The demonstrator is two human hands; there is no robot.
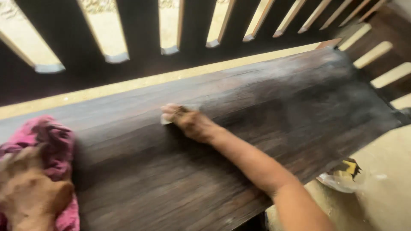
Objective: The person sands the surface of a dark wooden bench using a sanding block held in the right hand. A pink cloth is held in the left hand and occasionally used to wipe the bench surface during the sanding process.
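Pressing a small pale sanding pad [168, 118] flat on the dark wooden plank [265, 107], right hand [192, 124] fingers pinch it; left hand [32, 192] grips a soft pink cloth [49, 137]. The pad looks light and pliable, best held at its edges.

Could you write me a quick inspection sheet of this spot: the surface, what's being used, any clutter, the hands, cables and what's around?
Surface: dark wooden plank, long and wide, grain showing, a paler dusty patch towards its far end.
Job's things: small pale pad under the right hand's fingers, pressed on the plank; pink cloth at the plank's near left end.
Clutter: crumpled yellow and clear wrapper on the floor below the plank's right edge.
Hands: right hand reaches across onto the plank; left hand, blurred, rests on the pink cloth.
Cables: nothing seen.
Surroundings: dark wooden railing slats behind, bright ground beyond; pale floor at right.
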